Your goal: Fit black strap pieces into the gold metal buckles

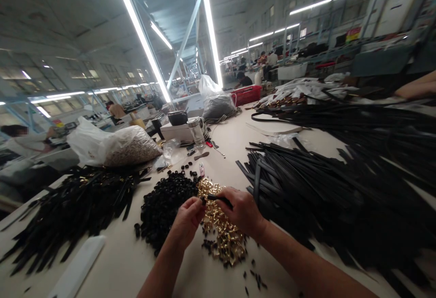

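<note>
Nearest on the left of the pale table [124, 255], a white bar [80, 264] lies flat; near and right of centre, small black bits [258, 280] lie loose. Just beyond, the left hand [189, 215] has thumb and finger pinched together on a small dark piece [203, 201]; whether that is the end of the strip cannot be told. The right hand [241, 208] is clamped on a black strip [217, 198], which points left towards the left fingertips, above a heap of gold metal pieces [225, 236].

Black rings [166, 200] are heaped left of the gold. One strip seems midway through handling. The far left pile of black strips [78, 202] shows gold glints, so those are perhaps already fitted; the larger pile of strips [306, 184] on the right shows no gold clearly and looks left to do. Plenty of rings and gold pieces remain.

Farther off stand a glass jar [196, 133], a stuffed plastic bag [131, 146] to its left and a red basket [247, 94] at far right.
</note>
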Available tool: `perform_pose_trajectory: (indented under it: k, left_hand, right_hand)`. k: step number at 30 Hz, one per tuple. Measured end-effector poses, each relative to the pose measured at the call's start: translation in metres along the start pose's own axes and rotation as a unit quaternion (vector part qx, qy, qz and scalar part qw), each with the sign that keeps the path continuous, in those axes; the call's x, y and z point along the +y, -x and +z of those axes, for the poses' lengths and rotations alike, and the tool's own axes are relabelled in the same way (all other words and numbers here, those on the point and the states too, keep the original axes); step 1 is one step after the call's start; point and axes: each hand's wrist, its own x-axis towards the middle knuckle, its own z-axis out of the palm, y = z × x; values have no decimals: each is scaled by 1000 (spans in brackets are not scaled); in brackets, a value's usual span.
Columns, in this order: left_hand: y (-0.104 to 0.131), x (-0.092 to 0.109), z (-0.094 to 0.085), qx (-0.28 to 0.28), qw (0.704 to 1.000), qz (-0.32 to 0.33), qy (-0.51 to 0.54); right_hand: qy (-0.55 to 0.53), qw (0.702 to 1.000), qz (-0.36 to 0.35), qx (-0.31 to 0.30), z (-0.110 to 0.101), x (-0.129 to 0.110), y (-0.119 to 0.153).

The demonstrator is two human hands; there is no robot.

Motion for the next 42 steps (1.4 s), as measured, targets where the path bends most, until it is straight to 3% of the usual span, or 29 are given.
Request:
perform_pose_trajectory:
  k: [6, 13, 19, 25, 30, 34, 39, 42]
  left_hand:
    - [-1, -3, 8, 54, 998, -18, 24]
    - [-5, -9, 4, 35, 999, -17, 12]
    - [0, -13, 7, 3, 998, -5, -64]
    - [0, -12, 5, 5, 995, 20, -94]
    - [-2, -17, 3, 13, 994, 24, -107]
    - [1, -21, 8, -9, 990, 0, -143]
    - [1, -15, 11, 11, 992, 9, -127]
    - [1, -13, 9, 5, 993, 7, -116]
  right_hand:
    - [51, 998, -28, -30, -1, -3, 1]
    - [102, 992, -53, -60, 1, -1, 1]
    - [148, 983, -61, -95, 1, -4, 0]
    - [119, 987, 7, -105, -6, -3, -3]
    - [167, 976, 82, -117, -6, -3, -4]
    - [157, 979, 60, -119, -1, -6, -3]
    - [156, 978, 80, -110, -4, -4, -4]
    - [144, 979, 36, -141, -6, -4, -3]
